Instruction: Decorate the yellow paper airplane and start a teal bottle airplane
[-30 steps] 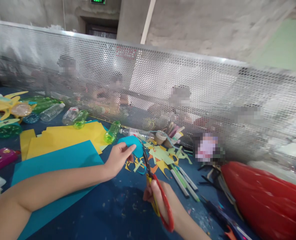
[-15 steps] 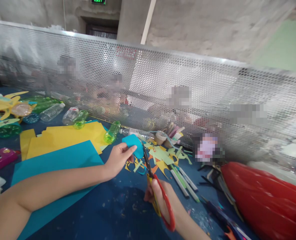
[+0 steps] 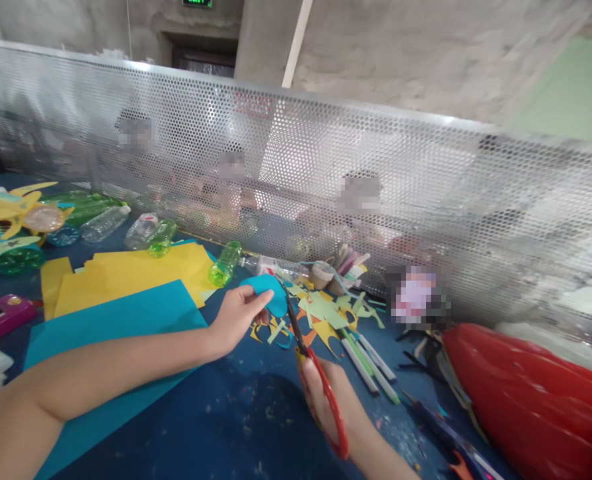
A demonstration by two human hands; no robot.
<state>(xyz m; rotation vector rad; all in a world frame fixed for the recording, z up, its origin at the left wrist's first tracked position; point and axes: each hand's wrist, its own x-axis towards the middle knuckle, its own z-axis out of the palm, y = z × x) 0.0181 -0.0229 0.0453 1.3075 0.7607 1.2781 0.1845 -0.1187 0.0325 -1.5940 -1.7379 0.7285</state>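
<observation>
We look down at two bare hands above a blue table. The left hand pinches a small, rounded piece of blue paper between thumb and fingers, holding it up over the table near the middle of the view. The right hand is closed around the handles of red-and-yellow scissors.

The relation that matters is between blades and paper. The scissors' long axis runs away from us and slants left, so the tips lie along the paper's right edge. The paper is ahead and to the left of the right hand; the left hand is much nearer to it. We cannot tell whether the blades are biting into it.

Paper scraps lie just beyond the blades, and a large blue sheet lies partly under the left forearm.

Compared with half a second ago, the paper's outline looks rounder and its top edge sits slightly lower, while the right fingers cover more of the yellow handle.
</observation>
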